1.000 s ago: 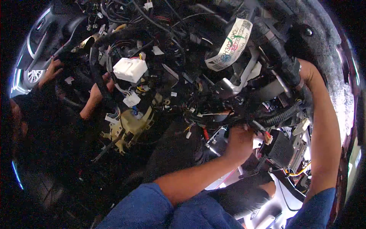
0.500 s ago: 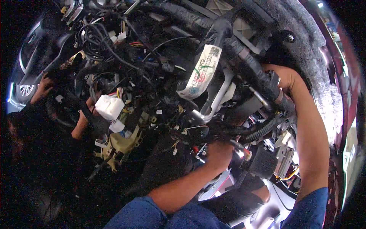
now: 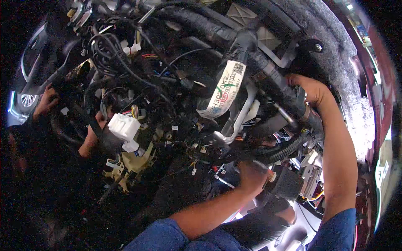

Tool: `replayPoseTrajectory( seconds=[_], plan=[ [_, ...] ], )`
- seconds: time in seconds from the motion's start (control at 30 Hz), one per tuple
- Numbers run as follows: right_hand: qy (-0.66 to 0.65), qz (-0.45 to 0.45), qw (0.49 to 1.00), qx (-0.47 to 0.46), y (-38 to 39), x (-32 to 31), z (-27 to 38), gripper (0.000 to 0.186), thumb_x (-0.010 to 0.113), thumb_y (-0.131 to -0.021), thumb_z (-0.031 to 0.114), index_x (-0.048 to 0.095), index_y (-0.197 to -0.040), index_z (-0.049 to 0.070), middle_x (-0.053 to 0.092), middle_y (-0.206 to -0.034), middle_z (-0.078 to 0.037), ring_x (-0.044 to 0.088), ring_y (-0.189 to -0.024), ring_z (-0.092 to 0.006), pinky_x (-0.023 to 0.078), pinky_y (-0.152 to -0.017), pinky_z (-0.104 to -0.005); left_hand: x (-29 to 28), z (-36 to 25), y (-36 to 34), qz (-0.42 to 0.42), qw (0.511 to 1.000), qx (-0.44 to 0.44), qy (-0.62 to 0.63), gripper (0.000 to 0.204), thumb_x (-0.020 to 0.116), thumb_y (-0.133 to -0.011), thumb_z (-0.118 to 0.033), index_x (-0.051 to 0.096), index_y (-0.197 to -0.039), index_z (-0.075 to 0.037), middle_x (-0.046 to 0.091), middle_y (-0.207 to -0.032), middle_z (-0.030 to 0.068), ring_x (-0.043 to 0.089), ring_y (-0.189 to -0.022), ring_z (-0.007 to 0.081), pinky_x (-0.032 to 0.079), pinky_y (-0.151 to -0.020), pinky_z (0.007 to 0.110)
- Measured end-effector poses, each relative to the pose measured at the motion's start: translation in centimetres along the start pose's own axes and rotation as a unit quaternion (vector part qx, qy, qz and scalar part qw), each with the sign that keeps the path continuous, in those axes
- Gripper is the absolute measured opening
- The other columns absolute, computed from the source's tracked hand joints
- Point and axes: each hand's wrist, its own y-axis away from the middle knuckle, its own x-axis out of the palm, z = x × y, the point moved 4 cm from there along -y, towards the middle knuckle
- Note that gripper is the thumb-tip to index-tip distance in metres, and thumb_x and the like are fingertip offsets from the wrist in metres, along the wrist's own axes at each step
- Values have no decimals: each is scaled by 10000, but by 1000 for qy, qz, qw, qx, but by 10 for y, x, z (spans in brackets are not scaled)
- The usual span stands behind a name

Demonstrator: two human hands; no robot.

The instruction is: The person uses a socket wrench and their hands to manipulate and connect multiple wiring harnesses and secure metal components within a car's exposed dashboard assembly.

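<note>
At the right, my right hand (image 3: 312, 88) is closed round a thick taped wiring harness (image 3: 274, 77), with some fingers hidden behind it. My left hand (image 3: 252, 178) is lower and nearer the middle, under a ribbed black conduit (image 3: 289, 148). Motion smears it and its fingers are hidden, so what it holds cannot be made out. Just right of it sits a dark box-shaped unit (image 3: 289, 183). A white label (image 3: 226, 89) hangs wrapped on a branch of the harness, above a bent metal bracket (image 3: 238, 121).
Another person's hands (image 3: 47, 101) work among wires at the left. A white connector block (image 3: 124, 126) sits above a yellowish plastic bracket (image 3: 136, 165). Looped black cables (image 3: 106, 48) lie at the upper left. Grey fibrous lining (image 3: 335, 37) and a red body edge (image 3: 379, 108) border the right.
My left hand has moved right and slightly down, toward the dark box-shaped unit. My right hand stays at the harness. The label and white connector block sit slightly lower in the picture.
</note>
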Motion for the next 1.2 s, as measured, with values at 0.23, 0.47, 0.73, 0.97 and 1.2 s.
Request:
replayPoseTrajectory(
  seconds=[0.23,0.47,0.73,0.97,1.2],
  plan=[
    [5,18,998,-61,-3,6,-20,458,628,-791,242,605,-1178,-1,612,-1178,-207,598,-1048,-319,467,-945,-362,24,27,-5,-93,911,-152,371,360,578,-836,10,534,-1190,-42,595,-1171,90,589,-1007,208,443,-955,354],
    [40,18,998,-42,3,2,-10,427,647,-776,213,629,-1140,-11,628,-1165,-205,608,-1053,-305,451,-969,-364,46,26,-13,-17,937,119,-329,370,584,-872,-170,536,-1222,-60,566,-1255,115,514,-1169,240,358,-1036,395],
    [-186,-49,980,58,14,7,-28,422,628,-783,164,623,-1178,13,637,-1168,-166,606,-1059,-250,457,-947,-337,53,17,-11,34,939,113,-323,313,563,-880,-240,568,-1148,-79,600,-1188,121,548,-1111,263,397,-983,438],
    [-133,-26,988,78,7,7,-1,445,656,-753,135,606,-1183,29,625,-1185,-144,591,-1089,-258,455,-950,-332,30,-2,-17,28,949,108,-294,289,544,-887,-302,595,-1084,-96,630,-1129,127,578,-1060,282,431,-936,475],
    [26,-4,994,-103,18,1,-7,414,650,-787,163,608,-1181,41,627,-1186,-143,597,-1081,-278,463,-946,-348,-63,-96,-9,163,914,13,-371,303,547,-878,-333,617,-1062,-102,647,-1115,120,590,-1057,297,424,-945,509]
  ],
)
